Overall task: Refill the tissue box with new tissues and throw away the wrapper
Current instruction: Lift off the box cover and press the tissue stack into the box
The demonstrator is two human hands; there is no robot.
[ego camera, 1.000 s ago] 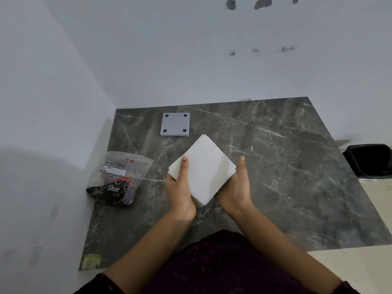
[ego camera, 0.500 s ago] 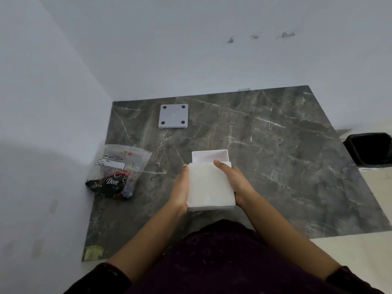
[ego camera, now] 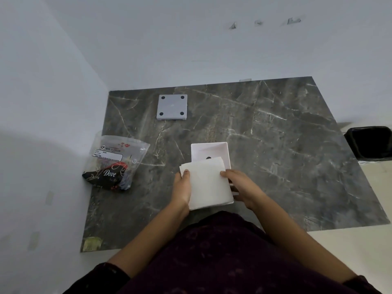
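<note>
I have the stack of white tissues held between both hands near the front edge of the dark marble table. My left hand is closed on the stack's left side, thumb lying along the top corner; my right hand is closed on the right side, fingertips pressed on the upper face. The stack tilts over the open white tissue box, its far edge overlapping the box's mouth at 12 o'clock from my hands; I cannot tell whether the tissues touch the box rim. A dark round hole shows on the box's inside floor. At 9 o'clock from the box the clear plastic wrapper lies crumpled near the left wall, printed "Dove". At 11 o'clock, well apart near the back wall, the square grey lid lies flat, showing four dark dots. At 3 o'clock, off the table, stands a black bin.
</note>
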